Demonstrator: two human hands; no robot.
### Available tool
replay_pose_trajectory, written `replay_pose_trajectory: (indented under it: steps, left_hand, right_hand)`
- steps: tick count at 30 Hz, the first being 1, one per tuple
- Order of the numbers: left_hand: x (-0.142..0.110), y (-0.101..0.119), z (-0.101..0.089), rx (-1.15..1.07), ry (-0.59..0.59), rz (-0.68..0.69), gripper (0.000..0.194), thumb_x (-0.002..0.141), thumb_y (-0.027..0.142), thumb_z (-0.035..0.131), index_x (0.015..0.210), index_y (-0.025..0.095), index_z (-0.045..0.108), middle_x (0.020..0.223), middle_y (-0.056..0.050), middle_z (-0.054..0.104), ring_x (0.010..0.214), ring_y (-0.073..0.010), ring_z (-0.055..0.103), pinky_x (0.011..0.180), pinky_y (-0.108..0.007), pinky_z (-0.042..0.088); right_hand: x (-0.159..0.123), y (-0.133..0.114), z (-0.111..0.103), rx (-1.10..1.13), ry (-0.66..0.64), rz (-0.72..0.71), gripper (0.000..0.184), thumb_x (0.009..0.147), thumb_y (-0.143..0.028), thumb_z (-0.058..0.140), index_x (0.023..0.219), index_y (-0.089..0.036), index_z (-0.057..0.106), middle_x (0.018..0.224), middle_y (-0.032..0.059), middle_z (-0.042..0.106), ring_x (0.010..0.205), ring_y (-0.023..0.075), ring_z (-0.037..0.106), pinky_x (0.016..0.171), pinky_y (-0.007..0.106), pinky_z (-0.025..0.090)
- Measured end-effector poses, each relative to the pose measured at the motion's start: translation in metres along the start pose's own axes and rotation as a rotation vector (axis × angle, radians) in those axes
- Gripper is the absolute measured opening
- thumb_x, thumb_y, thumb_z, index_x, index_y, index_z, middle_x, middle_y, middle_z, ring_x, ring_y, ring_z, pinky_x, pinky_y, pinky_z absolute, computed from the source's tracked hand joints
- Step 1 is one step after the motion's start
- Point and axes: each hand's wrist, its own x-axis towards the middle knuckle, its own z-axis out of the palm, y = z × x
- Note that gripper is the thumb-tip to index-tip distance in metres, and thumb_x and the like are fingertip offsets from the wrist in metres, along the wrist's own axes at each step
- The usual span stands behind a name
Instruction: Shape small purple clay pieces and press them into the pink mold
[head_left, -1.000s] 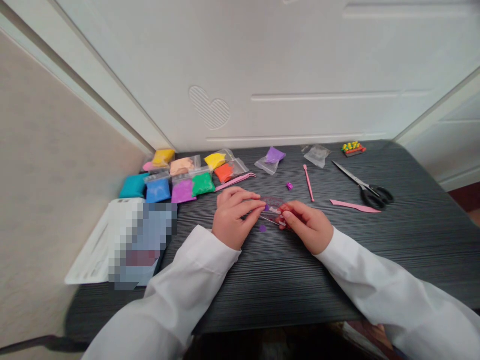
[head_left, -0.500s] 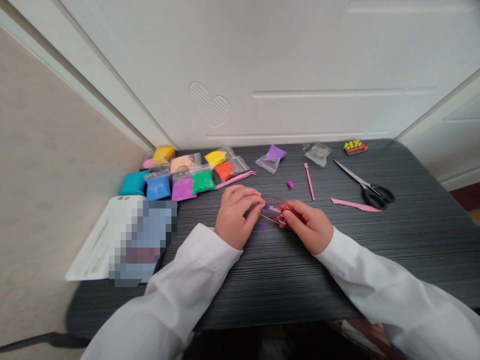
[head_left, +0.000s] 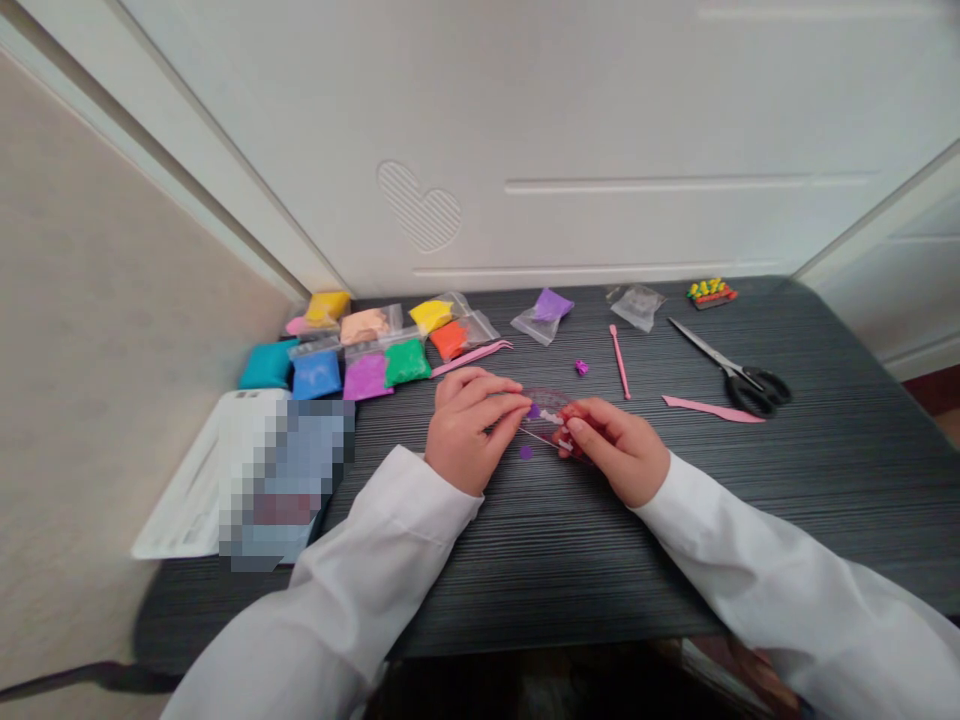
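A thin clear plastic piece (head_left: 553, 400), with a curved far edge and a straight near edge, is held just above the table between my hands. My right hand (head_left: 619, 450) grips its right end between thumb and fingers. The fingertips of my left hand (head_left: 474, 425) are closed at its left end, beside a small purple clay piece (head_left: 533, 411) on the plastic. Part of that clay is hidden by the fingers. A flat purple clay dot (head_left: 526, 453) shows just below the plastic. Beyond my hands lies a small magenta clay lump (head_left: 581, 368).
Several bagged clays, among them a green clay bag (head_left: 406, 362), lie back left near pink tweezers (head_left: 472, 357). To the right are a pink modelling stick (head_left: 620, 362), a pink clay knife (head_left: 712, 409), and black-handled scissors (head_left: 739, 375). A white tray (head_left: 187, 480) sits left.
My left hand has shifted very slightly left, uncovering a little more of the purple clay. My right hand keeps its grip almost unmoved.
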Motion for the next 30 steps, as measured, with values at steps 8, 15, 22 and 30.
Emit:
replay_pose_trajectory:
  steps: [8,15,22,30]
  left_hand:
    - [0.001,0.0047,0.0002,0.038,-0.006,-0.005,0.008,0.072,0.019,0.057,0.077,0.02,0.062,0.085,-0.001,0.062,0.089,-0.0159,0.047,0.085,-0.035,0.038]
    - [0.0006,0.0017,-0.0008,0.028,0.024,0.028,0.011,0.071,0.018,0.058,0.08,0.02,0.063,0.085,-0.001,0.064,0.086,-0.0152,0.049,0.083,-0.034,0.039]
    - [-0.0005,-0.001,-0.0009,0.079,0.066,0.104,0.022,0.069,0.016,0.06,0.089,0.024,0.063,0.09,0.0,0.065,0.089,-0.0161,0.047,0.083,-0.035,0.04]
    - [-0.0009,0.0023,0.0005,0.046,0.073,0.07,0.017,0.069,0.017,0.06,0.084,0.024,0.064,0.089,0.0,0.064,0.092,-0.017,0.047,0.084,-0.037,0.04]
  right_hand:
    - [-0.0003,-0.005,-0.0011,-0.09,0.004,-0.033,0.018,0.082,-0.03,0.038,0.09,-0.02,0.051,0.071,-0.0006,0.061,0.064,0.0113,0.057,0.063,0.025,0.043]
    - [0.0012,0.003,0.0019,0.126,0.003,0.03,0.021,0.081,-0.037,0.04,0.088,-0.02,0.049,0.075,0.0006,0.06,0.064,0.0118,0.058,0.064,0.027,0.046]
    - [0.003,0.0011,0.004,0.384,0.019,0.061,0.018,0.079,-0.034,0.046,0.085,-0.018,0.049,0.071,-0.0006,0.057,0.059,0.01,0.056,0.062,0.026,0.046]
    - [0.0036,0.0041,0.0051,0.387,0.04,0.07,0.017,0.078,-0.035,0.046,0.084,-0.019,0.05,0.07,-0.0004,0.058,0.059,0.0105,0.056,0.061,0.027,0.046]
